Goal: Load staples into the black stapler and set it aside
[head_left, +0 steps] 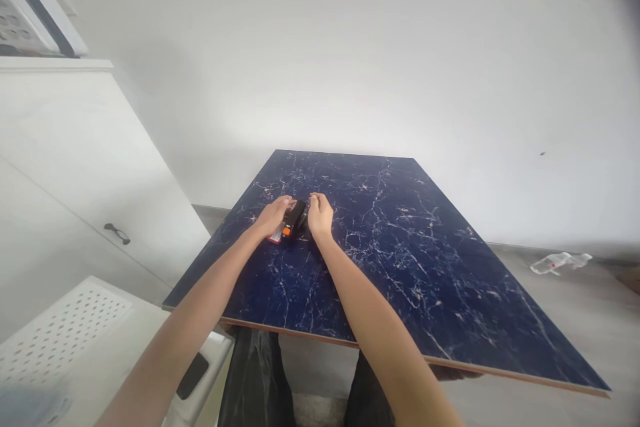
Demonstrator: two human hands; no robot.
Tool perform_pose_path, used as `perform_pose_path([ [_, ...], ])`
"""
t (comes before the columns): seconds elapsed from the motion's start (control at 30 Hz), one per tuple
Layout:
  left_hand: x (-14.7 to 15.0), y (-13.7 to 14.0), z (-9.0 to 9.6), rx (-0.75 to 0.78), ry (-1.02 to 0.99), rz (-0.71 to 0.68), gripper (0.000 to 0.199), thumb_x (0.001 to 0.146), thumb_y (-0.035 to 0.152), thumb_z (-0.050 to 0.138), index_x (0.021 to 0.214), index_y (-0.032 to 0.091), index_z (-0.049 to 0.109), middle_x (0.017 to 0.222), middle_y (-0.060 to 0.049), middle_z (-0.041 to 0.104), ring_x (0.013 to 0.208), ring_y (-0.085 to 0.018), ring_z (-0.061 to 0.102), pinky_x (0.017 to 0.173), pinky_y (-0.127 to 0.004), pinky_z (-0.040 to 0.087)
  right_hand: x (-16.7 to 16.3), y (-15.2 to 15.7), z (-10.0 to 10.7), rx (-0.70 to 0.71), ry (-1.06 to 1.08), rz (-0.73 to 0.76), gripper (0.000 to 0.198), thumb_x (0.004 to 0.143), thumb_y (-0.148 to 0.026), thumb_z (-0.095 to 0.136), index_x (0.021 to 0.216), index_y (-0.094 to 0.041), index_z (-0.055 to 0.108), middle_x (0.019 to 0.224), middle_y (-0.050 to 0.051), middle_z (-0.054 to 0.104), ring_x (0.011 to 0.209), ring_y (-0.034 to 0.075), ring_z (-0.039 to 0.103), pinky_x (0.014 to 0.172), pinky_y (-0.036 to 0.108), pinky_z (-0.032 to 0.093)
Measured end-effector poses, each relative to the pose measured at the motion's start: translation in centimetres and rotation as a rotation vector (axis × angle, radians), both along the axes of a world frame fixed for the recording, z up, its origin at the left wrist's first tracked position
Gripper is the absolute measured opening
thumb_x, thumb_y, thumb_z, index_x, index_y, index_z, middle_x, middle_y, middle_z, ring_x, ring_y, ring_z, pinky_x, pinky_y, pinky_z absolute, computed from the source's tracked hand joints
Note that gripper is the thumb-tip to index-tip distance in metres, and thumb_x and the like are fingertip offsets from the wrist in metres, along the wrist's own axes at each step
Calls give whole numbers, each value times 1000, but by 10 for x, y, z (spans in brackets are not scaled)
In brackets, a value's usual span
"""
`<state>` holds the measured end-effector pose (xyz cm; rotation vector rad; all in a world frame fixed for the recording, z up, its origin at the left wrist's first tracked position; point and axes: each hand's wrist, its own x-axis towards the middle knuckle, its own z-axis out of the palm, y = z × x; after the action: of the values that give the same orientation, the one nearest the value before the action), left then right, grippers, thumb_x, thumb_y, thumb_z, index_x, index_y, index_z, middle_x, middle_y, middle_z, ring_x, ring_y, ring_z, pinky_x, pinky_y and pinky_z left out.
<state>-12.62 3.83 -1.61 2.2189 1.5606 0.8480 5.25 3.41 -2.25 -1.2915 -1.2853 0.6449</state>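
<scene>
Evidently L hand (273,215) & R hand (321,217) bracket blk stapler-like item (295,217), orange end (287,231) toward wearer, prob. to steady it on L half of blue marbled tabletop (400,247). Both hands' fingers curled, narrow; can't tell if either grips. Red-edged packet (275,238) just beside item, by L hand.

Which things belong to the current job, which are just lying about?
Apparently in use:
black item with orange end, between left hand and right hand
red-and-white item by the left hand
blue marbled table underneath

Apparently just lying about:
clear plastic item on the floor
white object atop cabinet
</scene>
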Motion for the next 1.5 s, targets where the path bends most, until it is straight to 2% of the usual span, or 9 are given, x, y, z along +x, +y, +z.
perform_pose_path([
  [0.17,63,-15,3,13,-2,-204,58,108,43,19,130,25,69,147,-2,58,137,-22,53,118,-37,40,85,21,-3,-82,87,-137,40,95,-40,35,107,-19,66,110,11,72,102,23,67,96,36,50],
  [0.4,117,-42,9,-67,-89,-515,60,109,48,16,137,26,64,152,-4,54,143,-23,46,123,-44,32,185,20,-16,-113,148,21,35,91,-44,46,102,-17,66,103,12,74,87,20,71,83,33,58],
  [0.53,115,-70,19,-34,-16,-556,57,102,63,39,151,34,48,164,-6,35,152,-34,28,122,-58,28,187,5,-18,-119,63,166,40,91,-51,49,97,-18,71,101,10,75,83,20,70,76,31,58],
  [0.7,113,-84,23,9,113,-677,93,77,63,78,157,38,36,165,-8,30,152,-40,24,120,-62,30,180,5,-18,-129,-68,199,44,97,-48,41,95,-19,73,95,8,76,76,20,69,75,33,56],
  [1.0,85,-44,9,145,118,-401,27,88,35,71,114,25,74,130,-8,67,127,-30,54,112,-51,42,179,-7,-5,-165,-225,308,37,97,-44,46,102,-22,75,102,5,77,93,21,69,91,35,52],
  [1.13,88,-50,10,129,108,-434,49,88,34,72,136,27,62,143,-8,60,135,-31,49,114,-49,40,178,-15,3,-117,-349,477,37,88,-23,54,120,-28,73,124,1,72,115,22,64,107,39,45],
  [1.2,94,-56,12,117,117,-471,57,91,37,69,146,29,54,147,-8,57,137,-31,48,115,-49,39,177,-17,7,-82,-380,574,41,86,-15,48,113,-27,76,129,0,70,121,21,62,111,38,41],
  [1.3,98,-60,16,131,150,-497,46,95,43,64,138,29,61,131,-7,68,124,-30,60,114,-50,38,177,-17,11,-46,-443,642,37,84,-13,44,93,-24,78,120,0,73,115,20,63,106,34,43],
  [1.5,78,-51,22,121,124,-387,35,92,39,65,125,28,72,124,-7,72,116,-29,61,101,-47,47,190,-21,17,-55,-718,363,16,87,-23,57,95,-20,70,91,4,72,81,20,63,79,31,48],
])
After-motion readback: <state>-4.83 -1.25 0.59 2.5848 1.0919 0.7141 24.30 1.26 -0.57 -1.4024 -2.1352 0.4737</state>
